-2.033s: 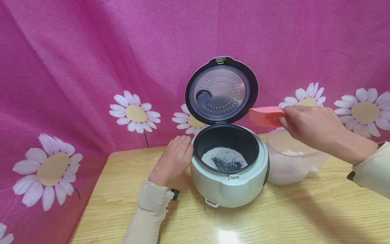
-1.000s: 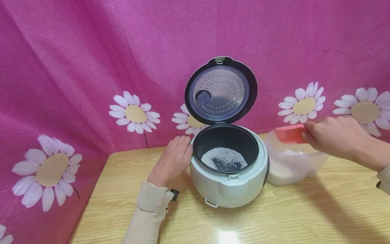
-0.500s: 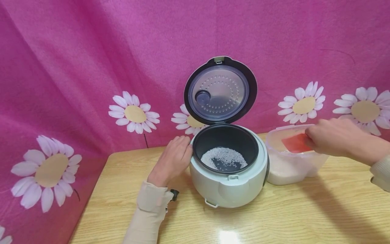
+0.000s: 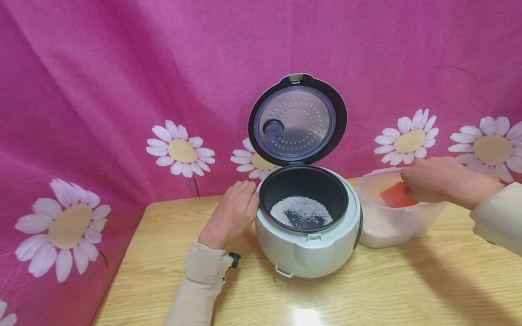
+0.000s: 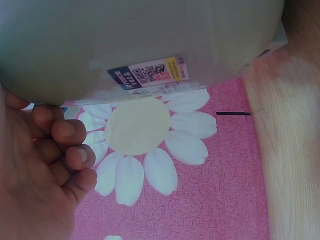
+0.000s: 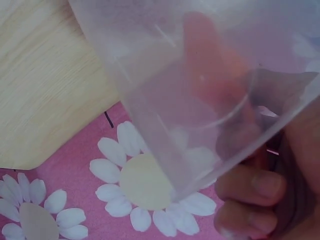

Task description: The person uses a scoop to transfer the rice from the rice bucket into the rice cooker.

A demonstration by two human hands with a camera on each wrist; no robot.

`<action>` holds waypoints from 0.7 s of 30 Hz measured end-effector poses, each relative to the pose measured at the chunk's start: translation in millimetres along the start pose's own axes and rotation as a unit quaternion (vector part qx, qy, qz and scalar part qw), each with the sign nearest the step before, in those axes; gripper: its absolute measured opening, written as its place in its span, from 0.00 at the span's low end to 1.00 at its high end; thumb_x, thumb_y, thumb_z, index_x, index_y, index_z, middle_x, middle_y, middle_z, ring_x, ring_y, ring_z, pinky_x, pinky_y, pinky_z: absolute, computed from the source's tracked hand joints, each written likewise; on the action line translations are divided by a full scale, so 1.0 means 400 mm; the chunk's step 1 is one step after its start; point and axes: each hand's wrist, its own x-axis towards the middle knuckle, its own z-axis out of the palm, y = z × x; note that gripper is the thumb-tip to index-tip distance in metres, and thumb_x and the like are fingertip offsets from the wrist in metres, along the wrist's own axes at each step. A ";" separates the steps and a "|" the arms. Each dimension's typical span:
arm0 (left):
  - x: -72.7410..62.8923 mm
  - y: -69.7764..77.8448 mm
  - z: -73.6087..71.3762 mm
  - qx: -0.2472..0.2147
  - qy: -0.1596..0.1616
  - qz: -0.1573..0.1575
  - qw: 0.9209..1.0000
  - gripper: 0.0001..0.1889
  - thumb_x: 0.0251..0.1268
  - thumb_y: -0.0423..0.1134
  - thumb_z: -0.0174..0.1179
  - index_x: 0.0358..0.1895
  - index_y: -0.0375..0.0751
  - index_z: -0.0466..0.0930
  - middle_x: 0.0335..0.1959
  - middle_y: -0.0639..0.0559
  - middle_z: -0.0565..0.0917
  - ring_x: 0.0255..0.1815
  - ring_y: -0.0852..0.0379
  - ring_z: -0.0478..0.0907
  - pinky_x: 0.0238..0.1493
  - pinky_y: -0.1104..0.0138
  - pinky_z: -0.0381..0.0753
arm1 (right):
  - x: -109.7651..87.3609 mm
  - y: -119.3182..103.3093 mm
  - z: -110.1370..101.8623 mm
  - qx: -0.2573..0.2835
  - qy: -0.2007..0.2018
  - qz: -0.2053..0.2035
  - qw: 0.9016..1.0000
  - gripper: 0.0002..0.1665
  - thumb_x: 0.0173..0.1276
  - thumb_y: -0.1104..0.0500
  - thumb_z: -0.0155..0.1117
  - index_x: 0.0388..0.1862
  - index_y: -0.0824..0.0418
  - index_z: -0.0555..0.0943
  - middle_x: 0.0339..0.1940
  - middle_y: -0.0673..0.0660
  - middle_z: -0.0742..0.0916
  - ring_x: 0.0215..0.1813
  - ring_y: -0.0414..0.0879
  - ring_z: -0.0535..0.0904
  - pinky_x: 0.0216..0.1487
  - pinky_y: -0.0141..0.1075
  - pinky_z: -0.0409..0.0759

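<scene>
A pale green rice cooker (image 4: 306, 258) stands on the table with its lid (image 4: 297, 122) raised. White rice (image 4: 303, 209) covers part of the bottom of its dark inner pot (image 4: 303, 181). My left hand (image 4: 232, 213) holds the cooker's left rim; in the left wrist view its curled fingers (image 5: 70, 132) lie at the cooker's edge. To the right stands a translucent plastic container (image 4: 385, 226) with rice low inside. My right hand (image 4: 432, 179) grips a red scoop (image 4: 395, 195) by its handle, its blade dipped below the container's rim and visible through the wall in the right wrist view.
The wood-grain table (image 4: 163, 253) ends at the back and left against a pink cloth (image 4: 183, 68) printed with daisies. A label with a code (image 5: 150, 74) is stuck on the cooker's side.
My right hand has brought the red scoop from beside the raised lid rightward and down into the container, its blade tilting downward. My left hand has stayed at the cooker's rim.
</scene>
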 end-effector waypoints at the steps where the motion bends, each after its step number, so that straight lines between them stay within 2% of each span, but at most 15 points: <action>1: 0.001 0.001 0.000 0.000 0.000 -0.001 1.000 0.09 0.77 0.45 0.46 0.43 0.46 0.74 0.34 0.52 0.73 0.42 0.56 0.70 0.48 0.63 0.75 | 0.002 -0.001 -0.001 -0.001 -0.007 0.003 1.000 0.12 0.58 0.60 0.67 0.20 0.51 0.73 0.18 0.49 0.73 0.22 0.45 0.68 0.22 0.41 0.65; 5: 0.003 0.001 -0.001 -0.001 -0.003 -0.004 1.000 0.10 0.76 0.46 0.46 0.44 0.46 0.74 0.34 0.53 0.74 0.42 0.56 0.71 0.49 0.63 0.75 | 0.006 -0.005 -0.001 -0.010 -0.023 0.009 1.000 0.10 0.57 0.60 0.66 0.22 0.52 0.75 0.19 0.50 0.74 0.23 0.46 0.69 0.23 0.44 0.69; 11: 0.004 0.000 0.000 0.001 0.000 -0.002 1.000 0.10 0.77 0.46 0.46 0.43 0.46 0.74 0.33 0.52 0.73 0.41 0.56 0.70 0.48 0.63 0.74 | 0.014 -0.006 0.005 -0.022 -0.028 -0.004 0.999 0.08 0.57 0.61 0.67 0.24 0.53 0.76 0.19 0.50 0.75 0.23 0.46 0.70 0.24 0.43 0.72; 21: 0.003 0.000 0.000 -0.004 -0.004 -0.004 1.000 0.10 0.77 0.46 0.46 0.45 0.46 0.75 0.34 0.53 0.74 0.42 0.56 0.71 0.48 0.63 0.75 | 0.026 -0.005 0.007 -0.006 -0.065 0.007 0.998 0.07 0.56 0.61 0.71 0.27 0.54 0.78 0.22 0.51 0.77 0.26 0.47 0.72 0.29 0.46 0.75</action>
